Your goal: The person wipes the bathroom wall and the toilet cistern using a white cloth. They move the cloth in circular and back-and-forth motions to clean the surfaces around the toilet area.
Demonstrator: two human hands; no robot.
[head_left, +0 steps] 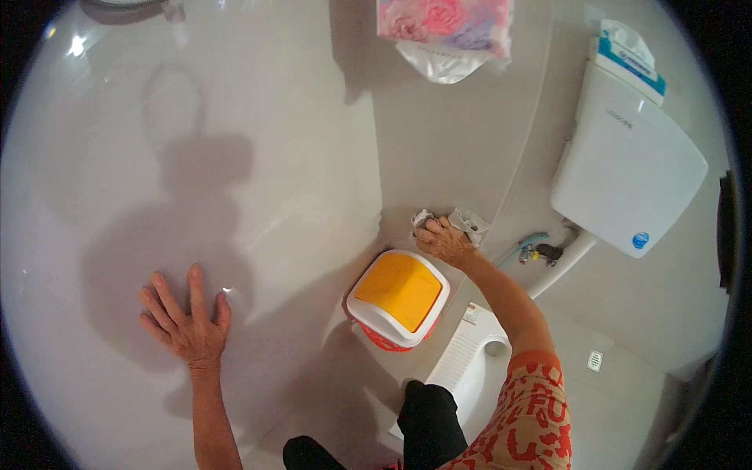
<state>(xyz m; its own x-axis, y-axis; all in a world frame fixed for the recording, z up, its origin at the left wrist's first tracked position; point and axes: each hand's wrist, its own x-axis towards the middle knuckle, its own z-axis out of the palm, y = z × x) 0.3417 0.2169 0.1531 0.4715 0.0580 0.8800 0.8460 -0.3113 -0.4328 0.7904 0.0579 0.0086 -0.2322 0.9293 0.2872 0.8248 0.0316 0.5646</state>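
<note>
the bin [398,298], white with a yellow lid, stands on the floor by the corner where two pale walls meet, and everything else sits around it. just above and right of the bin, the right hand [444,240] presses a crumpled grey-white cloth [468,224] flat against the wall [439,149]; the fingers are spread over the cloth and pin it to the surface rather than closing round it, likely so the whole palm bears on it. well left of the bin, the left hand [185,322] lies open and flat on the other wall, fingers apart, holding nothing; it looks like a brace for the body while the person leans in. right of the bin and below it runs a white squat pan [470,364]. far right and above the bin hangs a white cistern [627,168], with a pipe and valve [540,252] beneath. high above the bin hangs a flowered pack [446,23].
</note>
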